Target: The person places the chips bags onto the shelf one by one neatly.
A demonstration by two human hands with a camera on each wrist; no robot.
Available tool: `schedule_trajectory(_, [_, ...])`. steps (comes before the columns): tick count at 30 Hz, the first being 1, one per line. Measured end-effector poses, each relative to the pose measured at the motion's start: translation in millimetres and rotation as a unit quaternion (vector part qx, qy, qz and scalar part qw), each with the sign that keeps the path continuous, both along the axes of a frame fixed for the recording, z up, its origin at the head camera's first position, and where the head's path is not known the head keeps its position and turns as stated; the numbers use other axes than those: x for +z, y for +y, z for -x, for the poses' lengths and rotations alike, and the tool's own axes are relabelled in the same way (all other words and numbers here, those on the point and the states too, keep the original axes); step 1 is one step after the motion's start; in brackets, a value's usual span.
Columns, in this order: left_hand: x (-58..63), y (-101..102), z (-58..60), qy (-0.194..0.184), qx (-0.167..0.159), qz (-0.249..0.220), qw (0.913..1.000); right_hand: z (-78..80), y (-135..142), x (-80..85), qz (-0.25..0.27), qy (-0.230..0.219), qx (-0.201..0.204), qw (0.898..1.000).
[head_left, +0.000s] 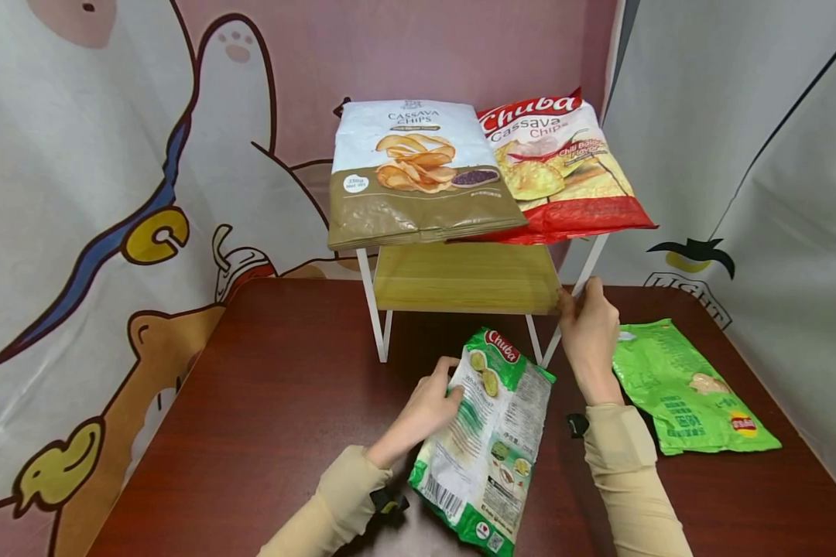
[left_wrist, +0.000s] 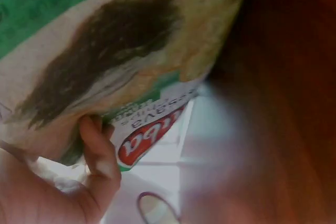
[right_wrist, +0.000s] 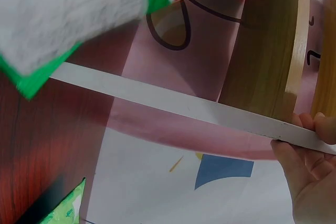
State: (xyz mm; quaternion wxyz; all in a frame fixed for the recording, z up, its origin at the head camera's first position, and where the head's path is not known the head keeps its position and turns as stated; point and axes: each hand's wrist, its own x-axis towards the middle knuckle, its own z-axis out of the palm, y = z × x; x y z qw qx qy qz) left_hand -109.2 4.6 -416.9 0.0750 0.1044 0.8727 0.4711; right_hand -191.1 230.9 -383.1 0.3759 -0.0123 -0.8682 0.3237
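Observation:
My left hand (head_left: 428, 404) grips the left edge of a green and white Chuba chip bag (head_left: 496, 456), whose printed back faces up in the head view. In the left wrist view the thumb or a finger bends over the bag's edge (left_wrist: 126, 56), with the bag's picture side showing. My right hand (head_left: 591, 333) holds the right white leg (right_wrist: 184, 103) of a small two-tier shelf (head_left: 467, 278). Its fingers pinch that leg beside the end of the wooden lower board (right_wrist: 262, 51). The Chuba bag's top corner overlaps the leg's foot in the head view.
On the shelf's upper tier lie a brown and white cassava chips bag (head_left: 418, 178) and a red Chuba bag (head_left: 564, 174), partly overlapping. A bright green chip bag (head_left: 693, 394) lies on the dark wooden table (head_left: 251, 433) to the right. Printed cloth (head_left: 251, 116) hangs behind.

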Motion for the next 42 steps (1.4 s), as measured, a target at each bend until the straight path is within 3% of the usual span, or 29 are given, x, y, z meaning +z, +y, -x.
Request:
schedule_trajectory(10, [45.3, -27, -9.5, 0.020, -0.036, 0.018, 0.9990, -0.9, -1, 1.2, 0.004, -0.005, 0.001, 1.000])
schedule_trajectory(14, [59.0, -37, -12.9, 0.044, -0.040, 0.057, 0.9966, -1.1, -1, 0.9, 0.005, -0.005, 0.002, 1.000])
schedule_trajectory(20, [74.2, -51, -15.5, 0.076, -0.033, 0.108, 0.9906, -0.2, 0, 0.2, 0.005, -0.002, 0.001, 1.000])
schedule_trajectory(24, [82.8, -56, -18.4, 0.102, -0.012, 0.146, 0.9838, -0.6, -1, 0.2, 0.007, 0.000, 0.003, 1.000])
schedule_trajectory(30, [82.2, -43, -22.7, 0.153, 0.000, 0.187, 0.9705, -0.6, 0, 0.3, 0.002, 0.005, 0.000, 1.000])
schedule_trajectory(34, [72.4, -25, -24.8, 0.171, -0.026, 0.190, 0.9664, -0.6, 0, 0.5, 0.006, 0.001, -0.001, 1.000])
schedule_trajectory(42, [52.9, 13, -27.6, 0.162, -0.080, 0.220, 0.9586, -0.3, -1, 0.0, 0.008, 0.003, -0.002, 1.000])
